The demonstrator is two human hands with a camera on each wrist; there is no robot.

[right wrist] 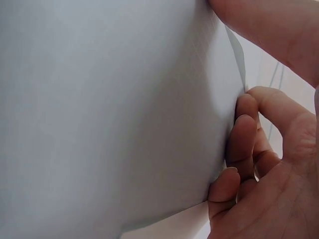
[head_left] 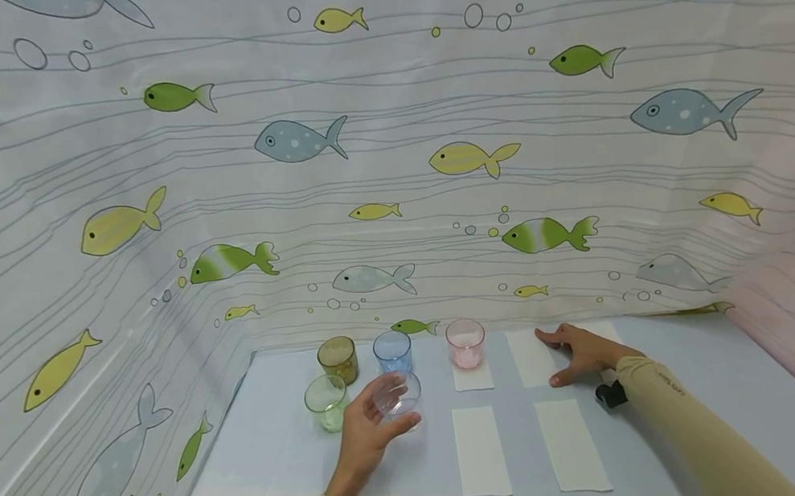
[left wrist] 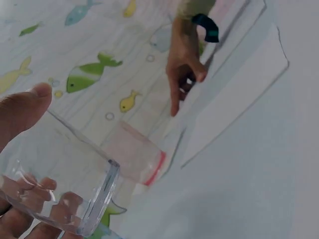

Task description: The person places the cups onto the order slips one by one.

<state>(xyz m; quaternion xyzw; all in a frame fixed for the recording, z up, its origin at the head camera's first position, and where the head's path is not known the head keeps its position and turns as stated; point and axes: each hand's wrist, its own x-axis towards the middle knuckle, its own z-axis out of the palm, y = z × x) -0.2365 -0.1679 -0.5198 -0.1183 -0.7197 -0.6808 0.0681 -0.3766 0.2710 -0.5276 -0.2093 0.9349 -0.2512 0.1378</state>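
Observation:
My left hand [head_left: 365,439] holds a clear glass [head_left: 404,397] above the table, its thumb on the near side. In the left wrist view the clear glass [left wrist: 65,162] is tilted, with fingers visible through its wall. At the back right, my right hand [head_left: 586,353] rests at a white paper strip [head_left: 529,363], index finger and thumb spread apart. Up close in the right wrist view, several fingertips [right wrist: 241,137] touch the edge of white paper [right wrist: 124,119]. A pink glass [head_left: 467,346] stands upright on another white strip [head_left: 473,380].
Green [head_left: 327,405], brown [head_left: 337,361] and blue [head_left: 391,352] glasses stand left of the pink one, close by my left hand. Two white strips, one left [head_left: 481,453] and one right [head_left: 573,446], lie in the front row. A fish-patterned curtain [head_left: 395,86] surrounds the table.

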